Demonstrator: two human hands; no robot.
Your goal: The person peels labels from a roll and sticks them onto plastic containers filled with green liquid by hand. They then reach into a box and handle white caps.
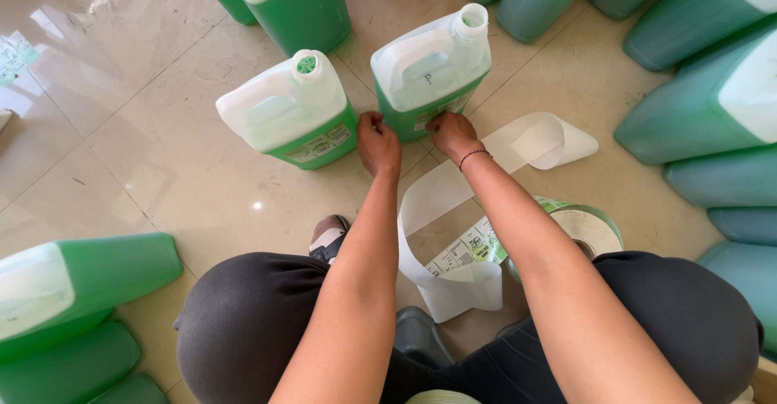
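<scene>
- The jug [429,72] under both hands is a squarish, translucent white plastic can filled with green liquid, standing upright on the floor [146,145] at the far middle of the scene; its moulded handle runs from near-left to far-right, and its open round neck sits at the far-right corner, pointing up.
- At far left, a stack of green jugs [73,307] lies on its sides, smooth and glossy.
- The second jug [287,112], just left of the first, is the same shape, open-necked, and carries a rectangular green-and-white label [322,143] on its near face.
- The left hand [378,141] presses curled fingers against the near lower edge of the jug; it grips nothing that can be made out.
- The right hand [453,133], a thin cord at its wrist, presses fingertips flat on the jug's near face, where a label seems to sit; whether it pinches anything, I cannot tell.
- A long strip of white backing paper [437,202] curls in loops on the glossy beige tiles.
- A roll of labels [587,230], green and white, rests near the right knee.
- More green jugs [712,112] lie stacked at far right.
</scene>
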